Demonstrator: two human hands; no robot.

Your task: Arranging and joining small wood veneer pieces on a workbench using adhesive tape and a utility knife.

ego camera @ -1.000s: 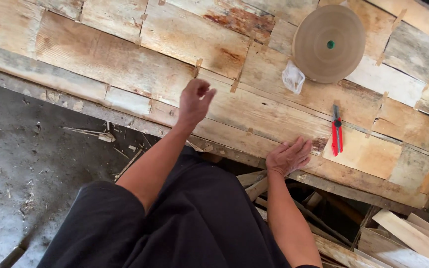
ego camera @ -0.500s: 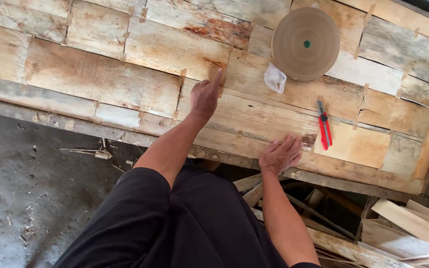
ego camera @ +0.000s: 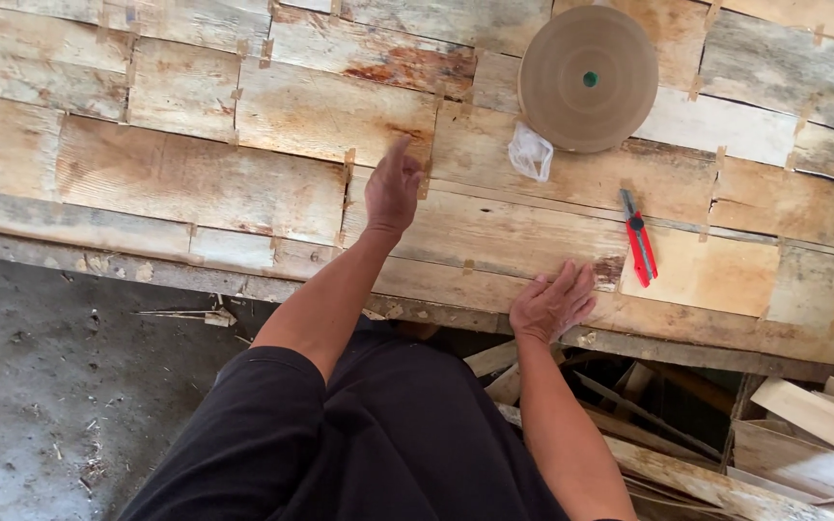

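Your left hand (ego camera: 391, 188) lay open, fingers flat on the taped seam (ego camera: 425, 183) of the veneer sheets (ego camera: 243, 183), holding nothing; your right hand (ego camera: 552, 304) rested open near the front edge. Pressing evenly along that seam would have served best.

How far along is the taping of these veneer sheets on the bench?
Done: many seams between the pale wood veneer sheets already carry short brown tape strips. In hand: the left hand presses at a seam, the right hand lies flat on a sheet near the bench edge. Left: the round brown tape roll and red utility knife lie unused; several seams lower right look bare.
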